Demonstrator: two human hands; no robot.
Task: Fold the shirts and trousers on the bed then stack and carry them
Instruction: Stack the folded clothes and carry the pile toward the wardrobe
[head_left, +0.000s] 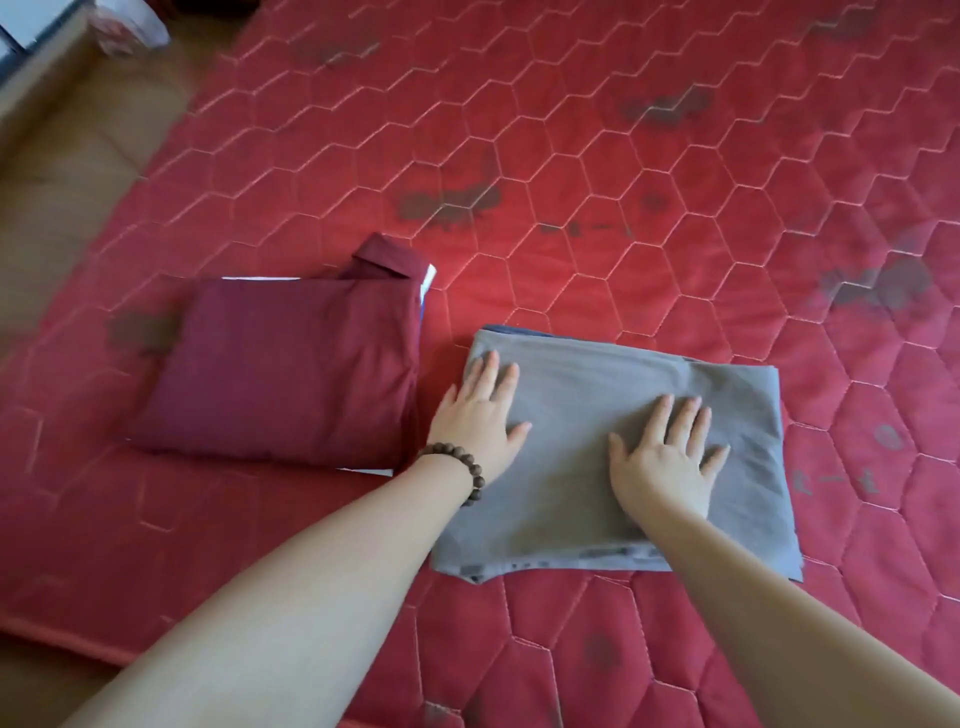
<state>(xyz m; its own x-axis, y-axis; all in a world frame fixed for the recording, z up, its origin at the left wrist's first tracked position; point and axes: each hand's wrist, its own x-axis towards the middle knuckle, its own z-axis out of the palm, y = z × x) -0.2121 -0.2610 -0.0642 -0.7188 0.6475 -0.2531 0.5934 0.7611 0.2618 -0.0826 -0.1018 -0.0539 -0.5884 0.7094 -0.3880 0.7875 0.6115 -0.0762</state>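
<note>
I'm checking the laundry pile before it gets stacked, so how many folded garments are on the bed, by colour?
Maroon folded garment: 1, with a white edge of something showing beneath it
Grey folded garment: 1, with both the left hand and right hand flat on it and a blue edge showing at its far side
Total: 2

We see a grey folded garment (613, 452) beside a maroon folded shirt (280, 369) on a red mattress (623, 156) quilted in pale hexagons with dark blotches.
</note>
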